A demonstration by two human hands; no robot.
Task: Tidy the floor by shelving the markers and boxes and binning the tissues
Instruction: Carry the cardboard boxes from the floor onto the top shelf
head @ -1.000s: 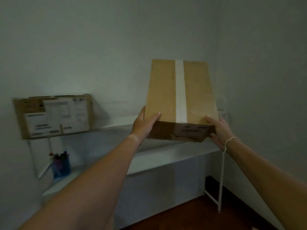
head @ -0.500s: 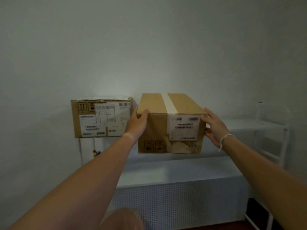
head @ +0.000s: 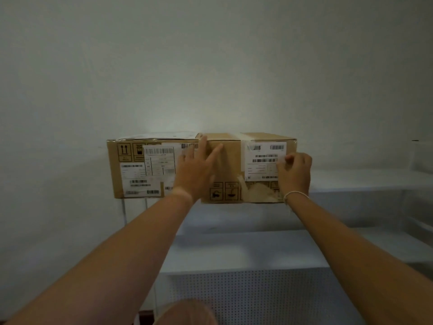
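Note:
A taped cardboard box (head: 234, 165) with a white label stands on the top white shelf (head: 363, 181). It sits right beside a second labelled cardboard box (head: 131, 170), their sides touching or nearly so. My left hand (head: 196, 172) lies flat on the taped box's front face near its left edge, fingers spread. My right hand (head: 295, 174) rests against the front right corner with its fingers curled over the label. Neither hand wraps around the box. No markers or tissues show in this view.
The shelf unit stands against a pale wall. A lower white shelf (head: 246, 249) juts out below, with a perforated white panel (head: 257, 296) under it. The top shelf runs on to the right of the boxes. Thin white legs (head: 124, 214) hold the left end.
The taped box went from being held up and tilted to standing on the top shelf beside the other box. My hands moved from its sides to its front face.

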